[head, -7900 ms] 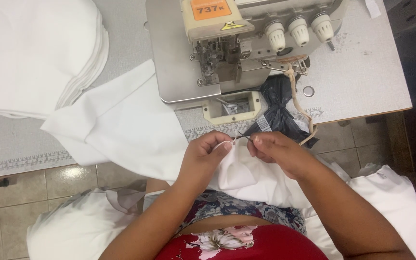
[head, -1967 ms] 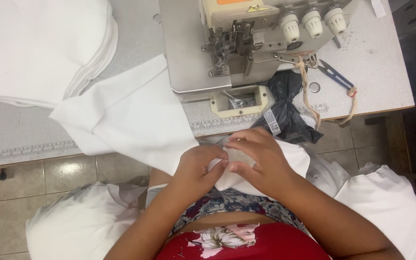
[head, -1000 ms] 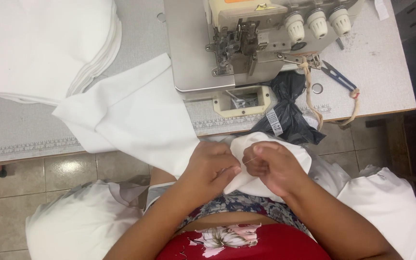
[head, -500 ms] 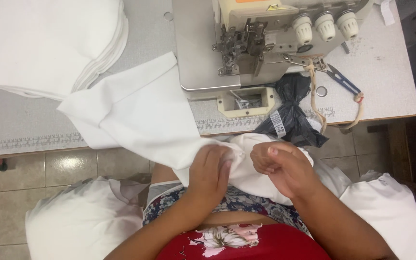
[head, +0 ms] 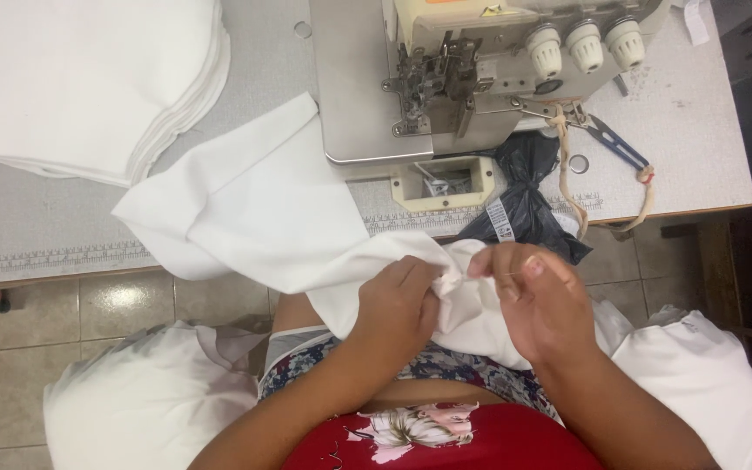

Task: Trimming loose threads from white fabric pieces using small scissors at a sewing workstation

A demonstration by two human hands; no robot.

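A white fabric piece [head: 254, 213] drapes from the sewing table down onto my lap. My left hand [head: 398, 305] is closed on a bunched part of this cloth just below the table edge. Beside it, my right hand [head: 533, 300] pinches a fine thread or the cloth's edge between thumb and forefinger; which one is too small to tell. The two hands sit a few centimetres apart, both in front of the overlock sewing machine [head: 472, 74].
A stack of white fabric pieces [head: 80, 83] lies at the table's back left. A black plastic bag [head: 524, 204] hangs at the table's front edge. Blue-handled snips [head: 615, 148] on a cord rest right of the machine. White cloth bundles [head: 145, 396] lie on the tiled floor on both sides.
The hands have shifted from working close together on the cloth to a slightly wider spread, the right hand drawing to the right. The view has tilted a little.
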